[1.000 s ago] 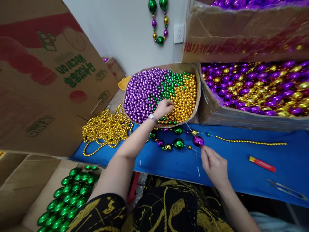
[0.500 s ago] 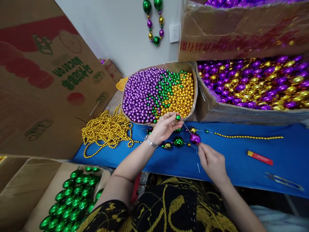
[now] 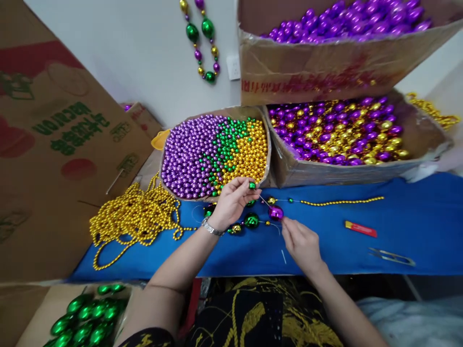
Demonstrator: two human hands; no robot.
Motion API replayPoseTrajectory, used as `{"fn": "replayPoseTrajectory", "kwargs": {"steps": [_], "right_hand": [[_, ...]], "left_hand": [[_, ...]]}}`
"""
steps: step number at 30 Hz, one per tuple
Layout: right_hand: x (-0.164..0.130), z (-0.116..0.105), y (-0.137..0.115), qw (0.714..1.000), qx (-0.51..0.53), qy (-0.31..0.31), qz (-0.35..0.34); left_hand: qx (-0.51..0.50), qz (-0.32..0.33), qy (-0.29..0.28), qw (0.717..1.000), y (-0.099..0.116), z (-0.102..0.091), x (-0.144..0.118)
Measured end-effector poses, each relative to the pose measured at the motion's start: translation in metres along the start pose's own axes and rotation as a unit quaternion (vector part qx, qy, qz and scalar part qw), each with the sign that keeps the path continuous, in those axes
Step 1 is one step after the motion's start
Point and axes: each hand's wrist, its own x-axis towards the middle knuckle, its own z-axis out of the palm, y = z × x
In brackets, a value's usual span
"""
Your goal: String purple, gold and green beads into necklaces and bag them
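Observation:
Between thumb and fingertips, my left hand [image 3: 231,205] pinches a small green bead [image 3: 252,185] in front of the box of small beads. A thin straight line, needle or thread, runs from it to a large purple bead [image 3: 275,213]. My right hand [image 3: 302,241] is closed at the purple bead's lower right end, its fingertips touching it. On the blue cloth [image 3: 325,241] behind and below my hands lie strung beads, among them a big green bead [image 3: 251,220] and a gold bead [image 3: 271,200]. A string of tiny gold beads [image 3: 342,201] stretches off to the right.
A box of small beads [image 3: 268,166] stands behind my hands, with a purple-and-gold bead box [image 3: 325,173] beside it. Left lies a heap of gold bead chain [image 3: 133,217]. Right are a red-and-yellow cutter [image 3: 360,228] and thread snips [image 3: 392,256]. A bead necklace [image 3: 210,76] hangs on the wall.
The view has swung to the right and upward, so everything sits further left and lower. Both hands keep their hold on the green and purple beads, with little other movement visible.

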Motion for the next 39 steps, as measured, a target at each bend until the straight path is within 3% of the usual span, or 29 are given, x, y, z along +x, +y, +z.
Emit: {"fn": "replayPoseTrajectory", "kwargs": {"steps": [3, 6, 8, 10, 12, 14, 16, 17, 18, 20, 24, 26, 27, 28, 30, 31, 33, 36, 39], "right_hand": [[0.001, -0.003, 0.006, 0.999, 0.033, 0.011, 0.029], [0.000, -0.006, 0.014, 0.994, 0.073, 0.037, 0.067], [-0.001, -0.008, 0.022, 0.991, 0.085, 0.061, 0.084], [-0.003, -0.009, 0.030, 0.989, 0.087, 0.072, 0.094], [-0.004, -0.010, 0.038, 0.988, 0.088, 0.076, 0.103], [-0.005, -0.011, 0.046, 0.986, 0.090, 0.078, 0.113], [-0.007, -0.011, 0.052, 0.985, 0.093, 0.079, 0.122], [-0.008, -0.010, 0.056, 0.984, 0.095, 0.078, 0.127], [-0.009, -0.010, 0.059, 0.984, 0.096, 0.076, 0.132], [-0.011, -0.010, 0.065, 0.982, 0.099, 0.071, 0.143], [-0.011, -0.010, 0.073, 0.981, 0.099, 0.061, 0.155], [-0.008, -0.012, 0.073, 0.982, 0.092, 0.064, 0.150], [-0.006, -0.013, 0.072, 0.983, 0.088, 0.067, 0.147], [-0.004, -0.015, 0.071, 0.984, 0.083, 0.071, 0.144], [-0.001, -0.018, 0.067, 0.984, 0.072, 0.076, 0.141], [0.000, -0.019, 0.065, 0.985, 0.067, 0.077, 0.141], [0.002, -0.022, 0.060, 0.985, 0.057, 0.078, 0.145], [0.002, -0.024, 0.052, 0.988, 0.047, 0.069, 0.133], [0.004, -0.022, 0.045, 0.994, 0.043, 0.053, 0.080]], "left_hand": [[0.049, 0.008, -0.039, 0.998, -0.004, 0.010, 0.004], [0.140, 0.012, -0.147, 0.979, 0.000, 0.027, 0.014], [0.188, 0.050, -0.200, 0.960, 0.009, 0.046, 0.034], [0.253, 0.130, -0.217, 0.934, 0.018, 0.073, 0.067], [0.382, 0.220, -0.241, 0.865, 0.022, 0.105, 0.112], [0.556, 0.272, -0.282, 0.733, 0.017, 0.138, 0.163], [0.726, 0.249, -0.280, 0.577, 0.005, 0.163, 0.210], [0.786, 0.212, -0.279, 0.510, -0.003, 0.173, 0.230], [0.822, 0.179, -0.281, 0.461, -0.011, 0.180, 0.247], [0.852, 0.134, -0.291, 0.414, -0.025, 0.189, 0.271], [0.852, 0.121, -0.306, 0.406, -0.033, 0.193, 0.288], [0.838, 0.139, -0.312, 0.425, -0.026, 0.188, 0.282], [0.812, 0.161, -0.318, 0.461, -0.019, 0.183, 0.274], [0.768, 0.186, -0.325, 0.520, -0.012, 0.176, 0.264], [0.620, 0.208, -0.337, 0.678, 0.005, 0.154, 0.233], [0.528, 0.191, -0.336, 0.756, 0.013, 0.141, 0.213], [0.372, 0.113, -0.326, 0.862, 0.026, 0.111, 0.170], [0.223, 0.026, -0.258, 0.940, 0.030, 0.068, 0.110], [0.132, -0.008, -0.175, 0.976, 0.021, 0.032, 0.070]]}}
